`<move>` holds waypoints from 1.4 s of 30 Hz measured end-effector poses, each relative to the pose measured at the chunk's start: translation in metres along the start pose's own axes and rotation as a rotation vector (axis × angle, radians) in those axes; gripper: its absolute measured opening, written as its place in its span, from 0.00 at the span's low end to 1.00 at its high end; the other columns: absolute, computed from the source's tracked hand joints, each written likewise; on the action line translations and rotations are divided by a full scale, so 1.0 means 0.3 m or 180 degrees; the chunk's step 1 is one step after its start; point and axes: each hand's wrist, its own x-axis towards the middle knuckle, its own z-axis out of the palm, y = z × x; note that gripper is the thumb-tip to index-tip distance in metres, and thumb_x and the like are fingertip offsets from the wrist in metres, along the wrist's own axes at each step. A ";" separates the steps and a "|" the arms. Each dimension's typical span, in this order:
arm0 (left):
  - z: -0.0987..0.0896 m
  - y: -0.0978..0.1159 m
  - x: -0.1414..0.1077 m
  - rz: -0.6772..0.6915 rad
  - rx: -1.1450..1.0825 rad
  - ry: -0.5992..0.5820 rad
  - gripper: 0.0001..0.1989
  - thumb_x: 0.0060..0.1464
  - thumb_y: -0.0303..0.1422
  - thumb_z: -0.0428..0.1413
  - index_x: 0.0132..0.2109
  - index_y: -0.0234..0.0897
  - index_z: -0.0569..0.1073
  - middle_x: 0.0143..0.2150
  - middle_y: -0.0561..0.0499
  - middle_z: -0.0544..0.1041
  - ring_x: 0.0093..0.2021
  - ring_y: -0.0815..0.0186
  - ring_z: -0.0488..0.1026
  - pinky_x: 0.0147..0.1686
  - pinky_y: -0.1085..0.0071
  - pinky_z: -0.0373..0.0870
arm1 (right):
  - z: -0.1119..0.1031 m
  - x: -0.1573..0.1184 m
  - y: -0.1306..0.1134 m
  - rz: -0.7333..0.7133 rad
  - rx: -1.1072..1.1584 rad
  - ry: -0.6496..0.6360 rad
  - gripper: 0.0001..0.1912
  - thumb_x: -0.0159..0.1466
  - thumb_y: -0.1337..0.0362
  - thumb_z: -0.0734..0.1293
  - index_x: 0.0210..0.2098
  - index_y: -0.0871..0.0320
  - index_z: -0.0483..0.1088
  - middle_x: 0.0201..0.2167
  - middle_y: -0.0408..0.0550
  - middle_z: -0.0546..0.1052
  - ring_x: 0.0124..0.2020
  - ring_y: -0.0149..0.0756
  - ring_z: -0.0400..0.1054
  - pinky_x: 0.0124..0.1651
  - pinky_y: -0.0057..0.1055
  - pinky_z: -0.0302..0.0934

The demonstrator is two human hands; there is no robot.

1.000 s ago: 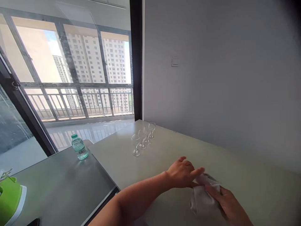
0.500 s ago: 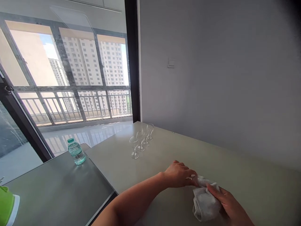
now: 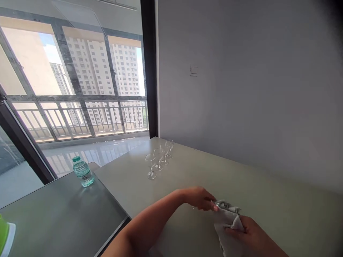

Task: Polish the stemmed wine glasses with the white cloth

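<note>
Seen from head height, looking forward and down: a crumpled white cloth (image 3: 228,228), grey in its creases, held between two bare hands near the front of a pale grey-green bench (image 3: 284,214), its lower end running out of view past the bottom edge. The left hand (image 3: 200,199), reaching in from lower centre, narrow and almost closed, pinching the cloth's upper fold with its fingertips (image 3: 214,206). The right hand (image 3: 253,232), at lower right, curled around the cloth's near side, holding it. Farther along the bench, well apart from both hands, four stemmed wine glasses (image 3: 158,160) in a short, close line, upright and apparently empty. To the left, a darker grey table (image 3: 53,214) with a capped water bottle (image 3: 83,172) near its far edge, and a bright green object (image 3: 3,233) cut off by the frame. Beyond, a balcony railing (image 3: 80,117) and high-rise towers (image 3: 91,71); on the wall, a light switch (image 3: 193,70). Step in hand, by judgement: gathering and arranging the cloth, with the glasses untouched. Any move toward those thin stems calling for a steady, gentle hold.
</note>
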 end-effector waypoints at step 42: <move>0.090 -0.025 0.081 -0.1316 0.0466 0.1524 0.20 0.49 0.43 0.50 0.47 0.41 0.69 0.28 0.54 0.72 0.27 0.69 0.69 0.24 0.77 0.57 | 0.029 -0.042 -0.056 -0.0417 -0.2586 0.0806 0.10 0.57 0.67 0.59 0.26 0.51 0.72 0.24 0.42 0.74 0.25 0.32 0.67 0.25 0.26 0.51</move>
